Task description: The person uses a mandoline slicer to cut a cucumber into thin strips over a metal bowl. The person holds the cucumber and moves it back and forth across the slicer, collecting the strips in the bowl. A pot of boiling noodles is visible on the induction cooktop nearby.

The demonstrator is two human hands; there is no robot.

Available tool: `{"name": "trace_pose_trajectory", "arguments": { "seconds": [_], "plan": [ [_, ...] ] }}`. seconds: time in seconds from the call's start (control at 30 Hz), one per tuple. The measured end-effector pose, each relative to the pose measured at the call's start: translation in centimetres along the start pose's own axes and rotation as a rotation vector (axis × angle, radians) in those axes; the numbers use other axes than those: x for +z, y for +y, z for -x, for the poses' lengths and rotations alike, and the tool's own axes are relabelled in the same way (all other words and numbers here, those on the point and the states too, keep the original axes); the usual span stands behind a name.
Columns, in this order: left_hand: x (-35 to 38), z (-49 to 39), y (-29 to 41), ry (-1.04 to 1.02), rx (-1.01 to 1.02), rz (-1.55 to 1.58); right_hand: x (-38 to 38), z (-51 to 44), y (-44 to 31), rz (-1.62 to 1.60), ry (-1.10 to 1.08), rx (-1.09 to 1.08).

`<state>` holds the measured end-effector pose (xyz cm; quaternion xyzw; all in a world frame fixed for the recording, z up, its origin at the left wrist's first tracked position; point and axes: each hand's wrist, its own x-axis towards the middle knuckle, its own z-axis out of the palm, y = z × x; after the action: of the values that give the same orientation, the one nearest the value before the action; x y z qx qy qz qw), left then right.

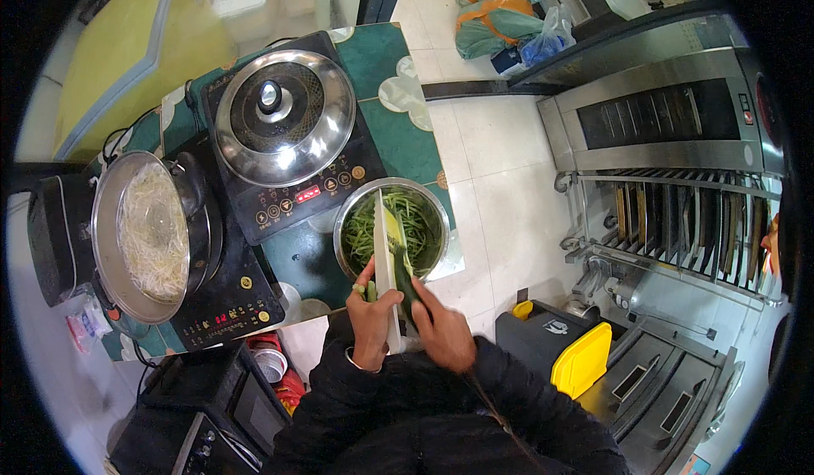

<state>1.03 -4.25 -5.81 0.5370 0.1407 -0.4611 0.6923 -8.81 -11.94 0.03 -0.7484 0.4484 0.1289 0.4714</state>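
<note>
My left hand [374, 322] grips a white handheld grater board [383, 265], seen nearly edge-on and tilted over a steel bowl [346, 265]. Small green pieces [369, 292] show by its fingers; whether they are held or stuck there I cannot tell. In my right hand [447, 332] is a cut cucumber or zucchini [403, 268], its pale flesh facing the board and dark green skin outward. The two appear to touch, but the contact is partly hidden. Below them the bowl contains green vegetable shreds [416, 221].
Beyond the bowl, a lidded pan [286, 119] occupies an induction cooker [305, 205] with a lit display. A strainer of pale shreds [156, 233] rests on a pot at left. A grey bin with a yellow lid [580, 360] stands right; the table edge [439, 157] borders the tiled floor.
</note>
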Motion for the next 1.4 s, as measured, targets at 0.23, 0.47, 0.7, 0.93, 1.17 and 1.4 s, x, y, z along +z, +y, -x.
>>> {"name": "trace_pose_trajectory", "arguments": {
  "seconds": [0.23,0.47,0.7,0.93,1.17,1.4],
  "plan": [
    [-0.5,-0.4,-0.3,-0.036,-0.021,0.018,1.2,-2.4,0.6,-0.042,0.065,-0.032],
    [0.4,0.2,0.2,-0.002,-0.035,-0.032,3.1,-12.6,2.4,0.088,0.255,-0.094],
    [0.5,0.1,0.2,0.025,0.028,0.003,0.6,-6.2,0.8,-0.017,0.064,-0.045],
    [0.0,-0.3,-0.6,-0.031,0.03,0.103,0.1,0.7,0.4,-0.02,-0.032,-0.013],
    [0.1,0.0,-0.4,0.029,0.007,-0.013,2.1,-9.6,0.8,0.075,0.157,-0.049],
    [0.2,0.3,-0.7,0.057,0.049,-0.043,2.6,-12.8,2.3,0.014,0.216,-0.117]
  ]
}}
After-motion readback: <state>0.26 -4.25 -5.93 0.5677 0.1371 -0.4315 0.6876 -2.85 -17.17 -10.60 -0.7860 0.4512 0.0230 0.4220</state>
